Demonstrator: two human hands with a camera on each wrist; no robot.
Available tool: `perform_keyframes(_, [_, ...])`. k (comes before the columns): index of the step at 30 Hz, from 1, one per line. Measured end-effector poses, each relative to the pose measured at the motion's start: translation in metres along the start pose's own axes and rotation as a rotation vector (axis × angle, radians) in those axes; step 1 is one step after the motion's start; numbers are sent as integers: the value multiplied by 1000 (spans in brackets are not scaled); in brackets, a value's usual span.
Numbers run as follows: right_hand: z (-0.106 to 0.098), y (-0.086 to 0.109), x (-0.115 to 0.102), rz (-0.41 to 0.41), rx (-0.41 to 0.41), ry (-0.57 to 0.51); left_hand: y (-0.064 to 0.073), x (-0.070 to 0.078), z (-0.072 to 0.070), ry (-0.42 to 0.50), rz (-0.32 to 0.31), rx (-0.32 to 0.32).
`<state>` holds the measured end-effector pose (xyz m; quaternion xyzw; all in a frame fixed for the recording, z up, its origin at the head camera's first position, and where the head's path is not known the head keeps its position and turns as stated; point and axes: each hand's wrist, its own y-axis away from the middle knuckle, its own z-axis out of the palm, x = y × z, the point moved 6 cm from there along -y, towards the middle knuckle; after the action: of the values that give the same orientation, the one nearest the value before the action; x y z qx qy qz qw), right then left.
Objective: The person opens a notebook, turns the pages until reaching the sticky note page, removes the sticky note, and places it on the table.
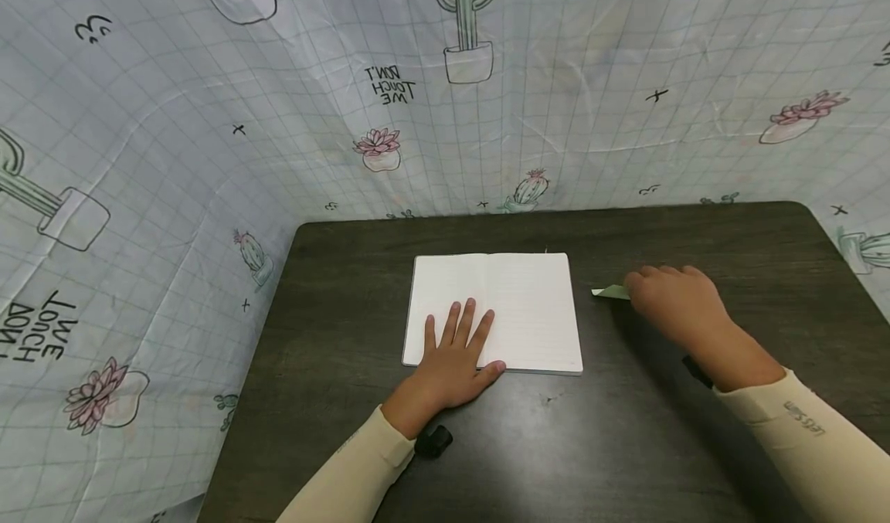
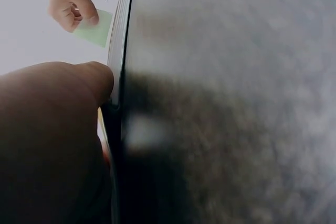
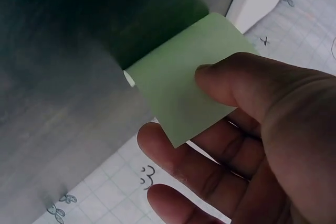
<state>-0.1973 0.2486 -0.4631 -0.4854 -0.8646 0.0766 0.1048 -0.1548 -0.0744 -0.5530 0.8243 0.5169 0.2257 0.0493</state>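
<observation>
An open notebook with blank-looking pale pages lies on the dark table. My left hand rests flat on its left page, fingers spread, with the thumb at the lower edge near the middle. To the right of the notebook, my right hand is above the table and pinches a light green sticky note between thumb and fingers. One edge of the note curls over, as the right wrist view shows. In the left wrist view the notebook's page edges appear side-on, with the green note beyond them.
The dark wooden table reaches back to a hanging cloth printed with cacti and a grid, which also runs along the left side. Small black wrist cameras sit under the wrists.
</observation>
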Motion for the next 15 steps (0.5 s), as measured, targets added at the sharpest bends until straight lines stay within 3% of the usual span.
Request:
perform_keyframes(7, [8,1,-10,12,-132,13,1,1,-1,-4,8,7])
perform_keyframes(15, [21,10,-20,50,-193,-16,3,2,-6,-14,12,19])
